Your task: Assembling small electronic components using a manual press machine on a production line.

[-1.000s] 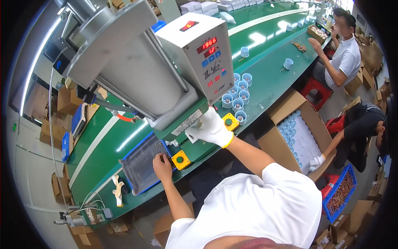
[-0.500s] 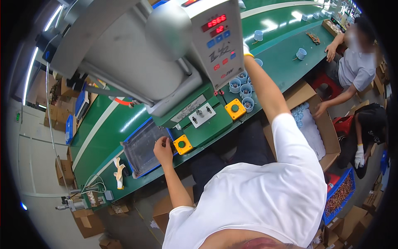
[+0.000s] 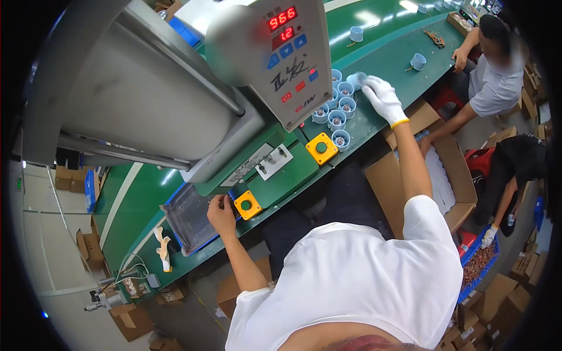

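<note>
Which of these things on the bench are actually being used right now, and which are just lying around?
In use:
- right hand, gloved, on a blue cup
- cluster of blue cups
- left hand at the tray
- press machine

Lying about:
- spare glove
- cardboard boxes
- cables

The grey press head (image 3: 152, 88) overhangs the green bench (image 3: 380, 58), crowding blue cups (image 3: 336, 120).

Two yellow button boxes (image 3: 321, 148) (green-capped)

Long green bench (image 3: 404, 55): grey press machine (image 3: 146, 93), two yellow button boxes (image 3: 321, 148), blue tray (image 3: 190, 217), cluster of pale blue cups (image 3: 336, 111), lone cups (image 3: 417, 61) farther along.
</note>
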### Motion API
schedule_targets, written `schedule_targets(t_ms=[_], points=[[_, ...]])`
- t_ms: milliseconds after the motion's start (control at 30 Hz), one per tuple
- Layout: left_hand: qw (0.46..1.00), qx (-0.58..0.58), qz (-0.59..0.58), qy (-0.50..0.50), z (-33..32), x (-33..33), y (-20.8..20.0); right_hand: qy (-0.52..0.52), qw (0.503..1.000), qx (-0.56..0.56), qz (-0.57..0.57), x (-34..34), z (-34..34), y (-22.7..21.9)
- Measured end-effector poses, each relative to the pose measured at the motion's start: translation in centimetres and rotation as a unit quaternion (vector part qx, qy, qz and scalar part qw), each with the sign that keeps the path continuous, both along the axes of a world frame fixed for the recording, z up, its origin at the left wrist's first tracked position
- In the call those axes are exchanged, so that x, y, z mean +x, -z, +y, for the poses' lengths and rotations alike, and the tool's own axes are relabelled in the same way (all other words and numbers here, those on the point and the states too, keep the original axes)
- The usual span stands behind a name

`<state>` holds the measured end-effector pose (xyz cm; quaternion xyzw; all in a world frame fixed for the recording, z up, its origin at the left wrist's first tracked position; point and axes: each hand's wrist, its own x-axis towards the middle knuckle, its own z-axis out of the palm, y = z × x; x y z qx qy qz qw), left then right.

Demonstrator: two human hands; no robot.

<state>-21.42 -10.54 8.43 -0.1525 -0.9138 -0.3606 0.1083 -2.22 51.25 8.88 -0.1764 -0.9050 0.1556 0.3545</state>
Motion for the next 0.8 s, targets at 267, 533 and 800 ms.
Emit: schedule_targets(t_ms=[267, 533, 800], points=[[0.999, -0.008, 0.027, 0.022, 0.3, -0.9, 0.2, 0.143, 0.986, -0.065, -0.057, -0.5, -1.3, 0.7], [0.999, -0.008, 0.024, 0.027, 0.0, 0.1, -0.1, 0.233, 0.933, -0.267, 0.058, -2.1, 0.0, 0.1], [0.998, -0.013, 0.059, 0.032, -0.5, -1.1, 1.7, 0.145, 0.982, -0.108, -0.047, -1.3, -2.1, -0.2]])
